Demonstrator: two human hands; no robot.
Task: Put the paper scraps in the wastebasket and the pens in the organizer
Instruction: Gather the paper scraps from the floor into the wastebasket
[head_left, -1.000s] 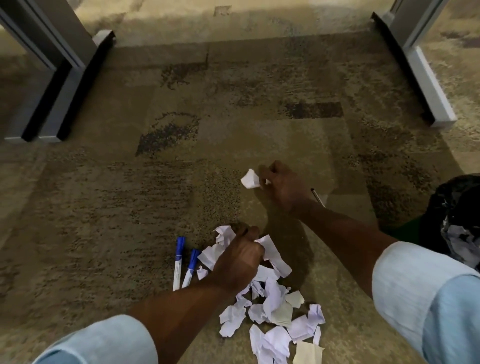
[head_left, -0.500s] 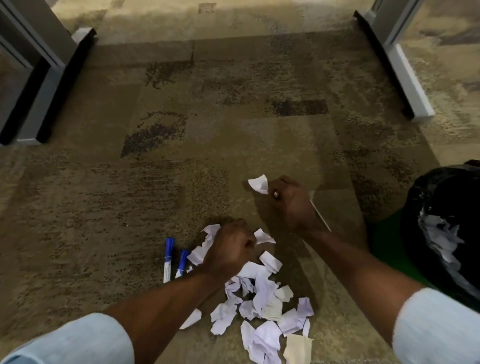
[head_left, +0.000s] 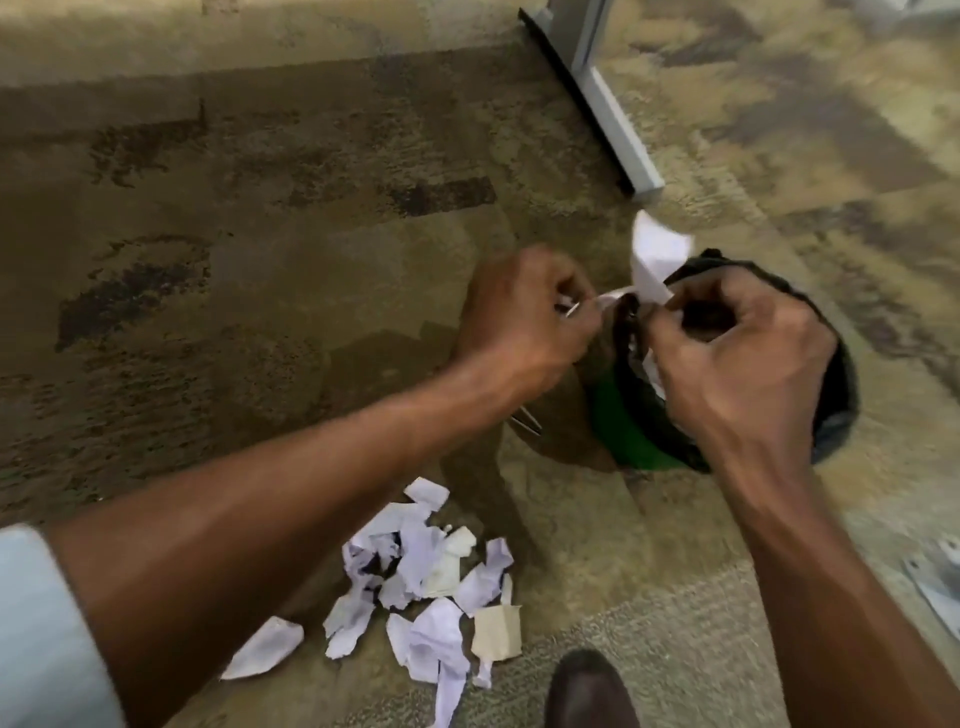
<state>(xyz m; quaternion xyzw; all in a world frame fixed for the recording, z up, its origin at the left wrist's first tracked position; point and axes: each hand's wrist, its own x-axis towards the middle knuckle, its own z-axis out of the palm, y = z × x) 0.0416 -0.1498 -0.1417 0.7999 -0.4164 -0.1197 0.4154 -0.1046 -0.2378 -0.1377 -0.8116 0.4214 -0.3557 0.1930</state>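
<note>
My right hand (head_left: 743, 364) is closed on a white paper scrap (head_left: 655, 254), held over the rim of the green wastebasket (head_left: 618, 431) with its black liner. Just left of the basket, my left hand (head_left: 524, 322) is closed on paper scraps, with white bits showing between its fingers. A pile of several white and cream paper scraps (head_left: 421, 582) lies on the carpet below my arms. A thin pen (head_left: 527, 423) pokes out from under my left wrist. The blue pens are out of view. No organizer is visible.
The floor is patterned brown carpet. A grey metal furniture leg (head_left: 602, 98) runs across the upper right. The tip of a dark shoe (head_left: 587, 691) sits at the bottom edge. A pale flat object (head_left: 940, 587) lies at the right edge.
Both hands lifted off the carpet with scraps and swung right to the wastebasket. The view turned right, so the blue pens left the frame.
</note>
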